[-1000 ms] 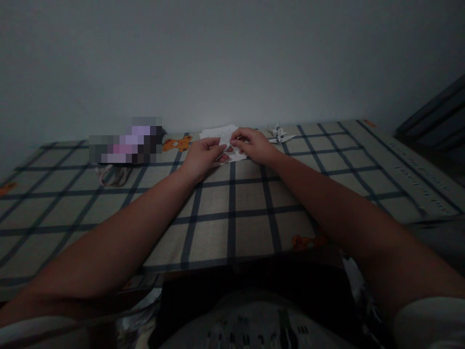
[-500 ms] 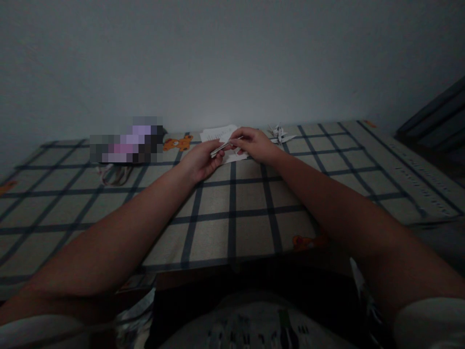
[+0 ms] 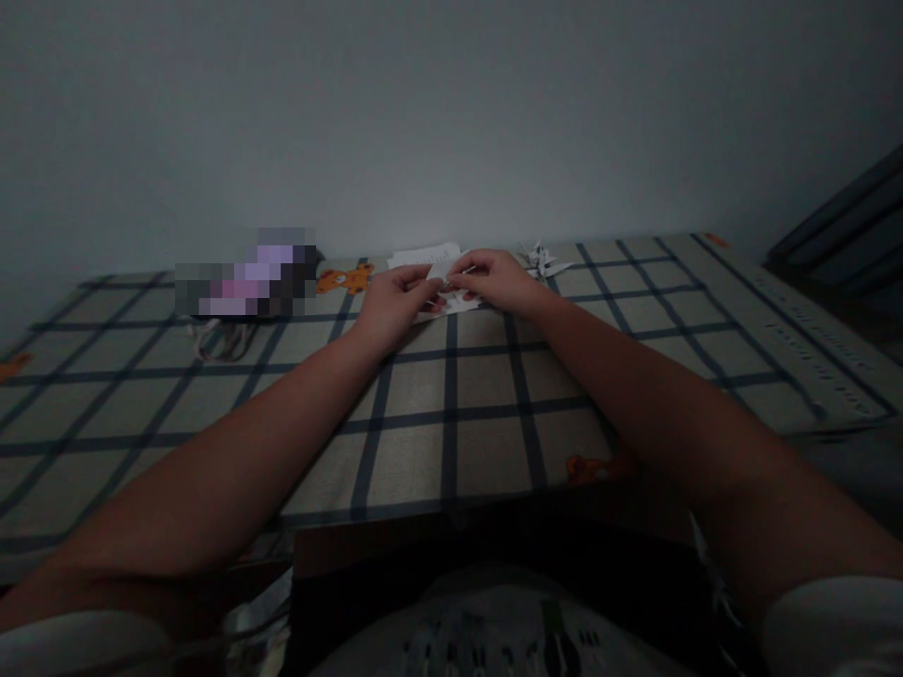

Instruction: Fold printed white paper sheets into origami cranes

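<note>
Between my two hands is a small white piece of folded paper (image 3: 440, 271), pinched at its edges. My left hand (image 3: 395, 299) is closed on its left side, thumb on top and fingers curled underneath. On the right side, my right hand (image 3: 498, 280) grips it between thumb and bent fingers. Beneath and behind them lie white printed sheets (image 3: 409, 256) on the checked cloth. Just right of my right hand sits a spiky folded-paper piece (image 3: 542, 261). Dim light and the fingers hide the exact folds of the held paper.
A checked tablecloth (image 3: 486, 442) with bear prints covers the table, which meets a plain wall (image 3: 451, 122). At the left lies a blurred-out dark and purple object (image 3: 254, 282) with a looped cord (image 3: 226, 338) before it. A dark striped shape (image 3: 847, 216) stands at the far right.
My left hand has turned over, from palm partly up to back of hand up. The held paper now stands more upright between my fingers. My right hand has barely shifted.
</note>
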Demonstrator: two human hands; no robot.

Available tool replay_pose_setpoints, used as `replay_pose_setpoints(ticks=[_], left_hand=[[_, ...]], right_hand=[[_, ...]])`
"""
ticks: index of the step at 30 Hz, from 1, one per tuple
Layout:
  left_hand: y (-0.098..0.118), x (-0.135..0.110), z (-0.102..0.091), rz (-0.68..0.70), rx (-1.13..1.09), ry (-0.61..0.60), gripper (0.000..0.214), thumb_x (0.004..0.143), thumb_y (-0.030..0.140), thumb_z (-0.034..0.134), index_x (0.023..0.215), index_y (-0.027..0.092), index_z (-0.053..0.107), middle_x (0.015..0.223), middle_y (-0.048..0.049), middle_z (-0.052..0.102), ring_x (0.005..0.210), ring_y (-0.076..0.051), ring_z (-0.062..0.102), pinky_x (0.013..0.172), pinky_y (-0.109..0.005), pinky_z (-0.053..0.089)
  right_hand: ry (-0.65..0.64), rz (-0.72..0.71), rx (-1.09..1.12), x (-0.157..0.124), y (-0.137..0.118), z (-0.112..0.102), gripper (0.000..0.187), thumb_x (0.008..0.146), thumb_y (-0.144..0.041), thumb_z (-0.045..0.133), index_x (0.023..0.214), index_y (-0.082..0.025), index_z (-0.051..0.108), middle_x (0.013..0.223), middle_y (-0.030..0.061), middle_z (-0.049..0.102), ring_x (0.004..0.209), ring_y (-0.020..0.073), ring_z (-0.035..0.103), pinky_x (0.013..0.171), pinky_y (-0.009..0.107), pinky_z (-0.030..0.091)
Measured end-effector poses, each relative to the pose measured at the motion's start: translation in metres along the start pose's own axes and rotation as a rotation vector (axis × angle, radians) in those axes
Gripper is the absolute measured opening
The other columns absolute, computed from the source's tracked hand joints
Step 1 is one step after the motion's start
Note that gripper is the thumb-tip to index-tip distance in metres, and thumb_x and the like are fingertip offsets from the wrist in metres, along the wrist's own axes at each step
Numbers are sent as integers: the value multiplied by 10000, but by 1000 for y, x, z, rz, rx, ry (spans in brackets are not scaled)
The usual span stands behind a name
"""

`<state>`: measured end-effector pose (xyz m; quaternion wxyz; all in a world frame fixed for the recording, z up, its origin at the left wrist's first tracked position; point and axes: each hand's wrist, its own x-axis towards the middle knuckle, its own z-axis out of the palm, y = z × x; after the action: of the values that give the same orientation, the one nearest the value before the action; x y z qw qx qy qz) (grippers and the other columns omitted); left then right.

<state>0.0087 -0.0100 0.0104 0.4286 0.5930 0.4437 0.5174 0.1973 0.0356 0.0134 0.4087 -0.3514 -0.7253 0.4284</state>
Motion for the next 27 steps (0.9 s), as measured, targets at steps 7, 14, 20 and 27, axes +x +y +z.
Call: replay_pose_setpoints(ticks=[7, 14, 20, 27], left_hand=[[4, -2, 0, -11, 58, 18, 371, 737, 333, 821, 1023, 103, 763, 919, -92, 781, 735, -152, 711, 739, -275, 585], [-2, 1, 1, -79, -82, 6, 379, 693, 259, 862, 1020, 105, 747, 891, -74, 773, 718, -130, 713, 732, -250, 593], [-4, 4, 4, -173, -306, -60, 331, 648, 172, 895, 933, 113, 737, 954, -72, 764, 818, -124, 724, 796, -230, 600], [-3, 5, 5, -207, -374, -48, 165, 724, 92, 802, 874, 120, 738, 924, -62, 753, 790, -105, 704, 790, -211, 596]], right_hand=[[71, 71, 77, 1, -6, 6, 39, 821, -131, 700, 844, -152, 677, 756, 7, 681, 663, 96, 613, 645, 228, 534], [86, 41, 198, 3, -2, 8, 149, 764, -54, 683, 820, -177, 618, 702, -38, 636, 639, 78, 592, 600, 192, 504], [75, 10, 210, 6, 1, 7, 168, 745, -35, 674, 789, -175, 592, 684, -51, 594, 638, 78, 577, 600, 191, 500], [55, 3, 222, 7, 5, 5, 106, 841, -103, 665, 890, -180, 613, 813, -13, 633, 745, 99, 642, 708, 231, 565]])
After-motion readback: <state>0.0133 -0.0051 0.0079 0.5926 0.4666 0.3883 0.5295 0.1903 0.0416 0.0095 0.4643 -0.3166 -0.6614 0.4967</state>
